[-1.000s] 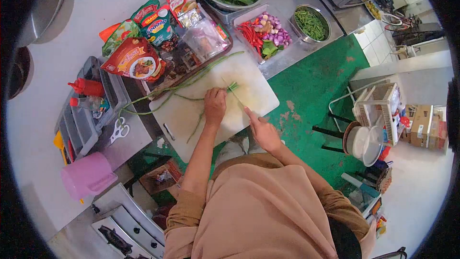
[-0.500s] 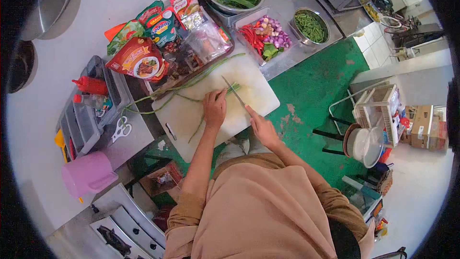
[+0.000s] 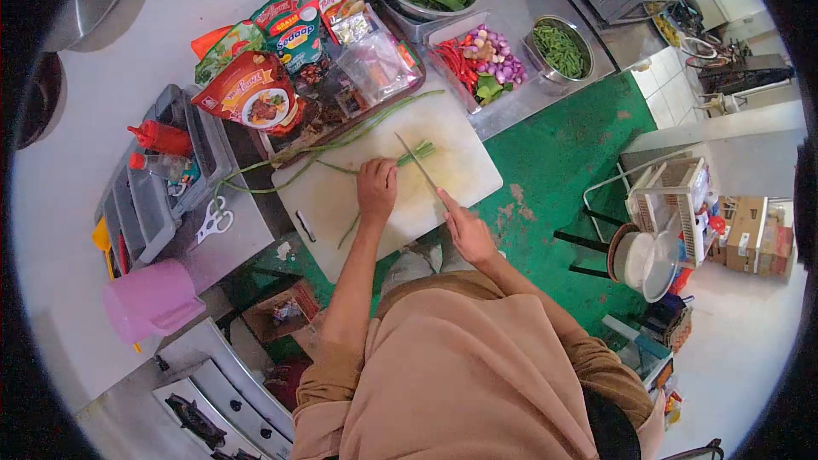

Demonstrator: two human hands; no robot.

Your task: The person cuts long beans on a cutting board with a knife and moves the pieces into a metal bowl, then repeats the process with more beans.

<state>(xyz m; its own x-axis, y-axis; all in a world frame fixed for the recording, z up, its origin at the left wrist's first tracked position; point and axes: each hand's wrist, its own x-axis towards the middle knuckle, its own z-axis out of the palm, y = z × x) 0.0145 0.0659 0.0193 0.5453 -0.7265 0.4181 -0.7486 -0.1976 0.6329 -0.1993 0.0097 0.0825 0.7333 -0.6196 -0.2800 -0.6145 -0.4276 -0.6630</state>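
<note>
A white cutting board (image 3: 464, 172) lies in front of me. My left hand (image 3: 377, 190) is closed, fingers curled and pressed down on a bunch of long beans (image 3: 423, 151), whose ends stick out to the right. My right hand (image 3: 469, 234) grips the handle of a kitchen knife (image 3: 416, 159). Its blade lies slantwise across the beans, a short way right of my left fingertips. Uncut lengths of long bean (image 3: 362, 130) trail over the board's far side and leftwards past its edge.
Seasoning packets (image 3: 256, 94) crowd a tray behind the board. Chillies and shallots (image 3: 486, 58) fill a clear container; a steel bowl (image 3: 562, 47) holds chopped green beans. To the left are a grey cutlery tray (image 3: 153, 209), white scissors (image 3: 215, 220) and a pink jug (image 3: 153, 300).
My left hand has drawn back a little leftwards from the blade, and more of the bean ends show. The knife stays across the beans. The whole view has shifted slightly.
</note>
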